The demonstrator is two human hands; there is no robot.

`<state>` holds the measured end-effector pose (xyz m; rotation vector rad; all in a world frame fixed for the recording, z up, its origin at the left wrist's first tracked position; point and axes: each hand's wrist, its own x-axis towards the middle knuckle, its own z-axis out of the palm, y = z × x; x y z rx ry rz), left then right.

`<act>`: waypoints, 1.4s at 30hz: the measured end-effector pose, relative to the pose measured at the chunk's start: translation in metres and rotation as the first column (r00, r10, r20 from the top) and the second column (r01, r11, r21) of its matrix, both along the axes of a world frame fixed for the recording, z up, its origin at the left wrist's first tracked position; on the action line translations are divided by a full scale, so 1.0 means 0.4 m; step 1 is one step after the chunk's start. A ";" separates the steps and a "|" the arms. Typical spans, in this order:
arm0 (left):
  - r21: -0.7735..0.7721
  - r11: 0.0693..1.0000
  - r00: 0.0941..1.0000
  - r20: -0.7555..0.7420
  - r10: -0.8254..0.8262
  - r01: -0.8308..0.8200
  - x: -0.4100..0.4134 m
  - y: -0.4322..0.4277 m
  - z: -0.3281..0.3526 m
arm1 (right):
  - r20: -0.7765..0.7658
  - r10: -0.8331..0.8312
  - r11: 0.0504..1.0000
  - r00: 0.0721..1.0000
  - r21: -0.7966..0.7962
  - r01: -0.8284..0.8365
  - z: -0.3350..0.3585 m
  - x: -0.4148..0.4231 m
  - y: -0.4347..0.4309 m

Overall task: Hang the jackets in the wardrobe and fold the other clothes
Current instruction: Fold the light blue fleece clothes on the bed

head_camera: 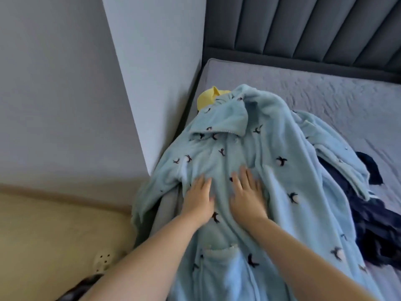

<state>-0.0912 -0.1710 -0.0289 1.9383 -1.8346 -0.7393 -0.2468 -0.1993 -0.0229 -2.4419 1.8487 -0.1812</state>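
Observation:
A light blue fleece garment (256,153) with small dark bird prints lies spread along the left side of the bed, collar toward the headboard, a pocket near me. My left hand (198,197) and my right hand (246,194) both press flat on its middle, fingers straight, side by side. A yellow garment (208,98) pokes out from under the collar. Dark navy clothes (373,222) lie crumpled beneath the blue garment's right edge.
The grey mattress (325,94) stretches to the right, with a dark padded headboard (303,29) behind. A white wardrobe side panel (156,72) stands at the bed's left edge. The beige floor (54,235) lies at the lower left, with a pale perforated slipper (103,260).

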 end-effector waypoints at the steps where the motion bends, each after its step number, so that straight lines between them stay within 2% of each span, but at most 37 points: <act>1: -0.059 0.998 1.000 0.004 0.007 -0.007 -0.003 0.038 -0.036 | -0.032 -0.002 1.000 0.999 0.028 0.003 -0.046 -0.010 0.031; 3: -0.161 0.980 0.986 -0.141 0.093 -0.116 0.000 0.111 -0.082 | -0.080 0.002 0.999 0.997 0.037 0.001 -0.104 -0.021 0.069; 5: -0.134 0.929 0.896 -0.340 0.285 -0.346 0.013 0.173 -0.110 | -0.052 -0.021 0.999 0.998 0.026 0.022 -0.122 -0.018 0.080; 6: -0.101 0.903 0.855 -0.379 0.353 -0.417 0.020 0.197 -0.117 | -0.041 -0.034 0.999 0.999 0.019 0.034 -0.125 -0.014 0.082; 7: -0.082 0.901 0.855 -0.364 0.370 -0.426 0.023 0.215 -0.119 | -0.036 -0.047 0.999 0.998 0.008 0.047 -0.125 -0.009 0.084; 9: 0.001 0.939 0.885 -0.335 0.323 -0.343 0.029 0.227 -0.114 | -0.014 -0.064 0.998 0.998 -0.026 0.063 -0.131 0.000 0.092; 12: 0.196 0.930 0.844 -0.394 0.365 -0.311 0.050 0.200 -0.100 | -0.035 -0.102 0.994 0.994 -0.038 0.100 -0.154 0.009 0.098; 14: 0.263 0.868 0.756 -0.427 0.496 -0.421 0.079 0.194 -0.102 | -0.099 -0.120 0.993 0.988 -0.005 0.121 -0.179 0.017 0.092; 17: 0.369 0.739 0.534 -0.520 0.666 -0.563 0.117 0.212 -0.116 | -0.125 -0.139 0.987 0.982 0.063 0.148 -0.203 0.028 0.075; 19: 0.403 0.686 0.471 -0.513 0.717 -0.605 0.124 0.231 -0.121 | -0.155 -0.131 0.982 0.979 0.114 0.149 -0.208 0.035 0.065; 22: 0.397 0.683 0.487 -0.491 0.722 -0.612 0.125 0.263 -0.129 | -0.221 -0.097 0.977 0.970 0.165 0.135 -0.205 0.040 0.055; 26: 0.285 0.771 0.660 -0.401 0.636 -0.569 0.158 0.314 -0.106 | -0.229 -0.073 0.964 0.971 0.233 0.128 -0.162 0.047 0.042; 28: 0.335 0.828 0.661 -0.498 0.561 -0.450 0.173 0.350 -0.086 | -0.129 -0.073 0.960 0.989 0.260 0.104 -0.129 0.047 0.058; 30: 0.437 0.859 0.654 -0.572 0.494 -0.267 0.172 0.391 -0.056 | 0.060 -0.103 0.955 0.993 0.285 0.082 -0.105 0.044 0.115; 32: 0.488 0.870 0.823 -0.467 0.323 -0.064 0.154 0.410 -0.044 | 0.264 -0.191 0.932 0.945 0.351 0.090 -0.094 0.046 0.199; 33: 0.509 0.861 0.891 -0.397 0.221 0.013 0.140 0.418 -0.037 | 0.300 -0.222 0.923 0.928 0.371 0.101 -0.096 0.049 0.245; 34: 0.520 0.853 0.921 -0.350 0.172 0.038 0.128 0.429 -0.030 | 0.283 -0.222 0.924 0.933 0.367 0.109 -0.102 0.055 0.289; 38: 0.667 0.745 0.821 -0.415 0.391 -0.018 0.146 0.458 -0.019 | 0.155 -0.166 0.932 0.974 0.347 0.104 -0.129 0.070 0.355; 42: 0.724 0.690 0.831 -0.379 0.408 -0.008 0.173 0.475 -0.034 | 0.099 -0.183 0.894 0.978 0.430 0.123 -0.144 0.084 0.330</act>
